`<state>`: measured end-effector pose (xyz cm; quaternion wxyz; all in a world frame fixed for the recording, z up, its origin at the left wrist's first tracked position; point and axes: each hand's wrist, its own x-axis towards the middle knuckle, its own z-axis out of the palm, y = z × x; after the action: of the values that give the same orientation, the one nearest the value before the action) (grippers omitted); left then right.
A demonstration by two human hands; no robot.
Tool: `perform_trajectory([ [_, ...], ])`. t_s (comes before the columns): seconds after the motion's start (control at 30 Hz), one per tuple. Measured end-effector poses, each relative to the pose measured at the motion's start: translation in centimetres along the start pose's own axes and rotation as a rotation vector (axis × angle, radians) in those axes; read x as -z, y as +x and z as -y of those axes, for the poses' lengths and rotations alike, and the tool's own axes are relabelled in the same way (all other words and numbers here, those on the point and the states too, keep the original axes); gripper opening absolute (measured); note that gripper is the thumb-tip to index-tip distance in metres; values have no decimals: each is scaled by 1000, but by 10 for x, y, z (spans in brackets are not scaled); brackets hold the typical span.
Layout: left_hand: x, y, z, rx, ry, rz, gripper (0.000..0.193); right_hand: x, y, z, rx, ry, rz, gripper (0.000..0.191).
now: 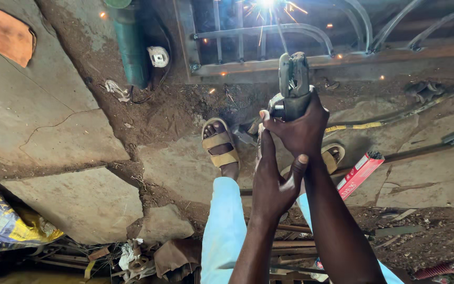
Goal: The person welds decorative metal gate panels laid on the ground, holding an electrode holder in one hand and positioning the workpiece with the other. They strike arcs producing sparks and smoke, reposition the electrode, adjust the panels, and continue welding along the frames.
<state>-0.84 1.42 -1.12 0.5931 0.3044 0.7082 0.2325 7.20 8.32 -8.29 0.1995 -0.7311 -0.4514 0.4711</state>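
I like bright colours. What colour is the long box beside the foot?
Red with white, the long cardboard box, seen in the head view.

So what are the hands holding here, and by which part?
The right hand has its grip around the handle of a welding electrode holder, its clamp head pointing at the sparking metal frame. The left hand grasps the right wrist, steadying it.

The right hand hides the holder's grip, the arc glare washes out the weld point, and the frame is cut off at the top edge.
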Motion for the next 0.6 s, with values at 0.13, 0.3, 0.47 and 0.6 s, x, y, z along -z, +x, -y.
perform_trajectory([
  [0.13, -2, 0, 3, -17, 6, -3, 100, 0, 2, -1, -22, 15, -2, 53],
  [0.3, -1, 1, 0, -31, -19, 10, 103, 2, 2, -1, -57, -22, 17, 56],
  [0.47, 1, 1, -6, 52, -154, 33, 106, 2, 2, 1, -83, -2, 12, 55],
  [0.6, -1, 1, -3, 9, -6, 3, 101, 2, 3, 0, -55, -25, 7, 54],
])
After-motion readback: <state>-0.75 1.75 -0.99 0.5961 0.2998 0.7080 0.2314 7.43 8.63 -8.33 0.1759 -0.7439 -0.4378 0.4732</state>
